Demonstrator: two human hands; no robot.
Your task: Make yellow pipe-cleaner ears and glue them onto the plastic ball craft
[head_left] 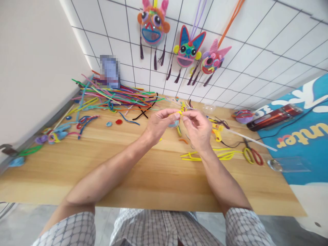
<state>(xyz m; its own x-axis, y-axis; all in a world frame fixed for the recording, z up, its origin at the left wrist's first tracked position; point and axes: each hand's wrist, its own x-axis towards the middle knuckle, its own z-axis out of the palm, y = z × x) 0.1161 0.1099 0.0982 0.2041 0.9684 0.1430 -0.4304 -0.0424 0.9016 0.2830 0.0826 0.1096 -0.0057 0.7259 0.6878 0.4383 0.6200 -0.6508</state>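
Note:
My left hand and my right hand meet above the middle of the table. Both pinch a short yellow pipe cleaner between thumb and fingertips. Just behind and below the fingers, a clear round piece with blue is partly hidden. Under my right wrist lie several loose yellow pipe cleaners. A yellow glue gun with a long white glue stick rests to the right of my right hand.
A heap of coloured pipe cleaners fills the back left. Scissors, a red thermos and a clear cup are on the right. Decorated masks hang on the tiled wall. A glue gun cord runs rightward.

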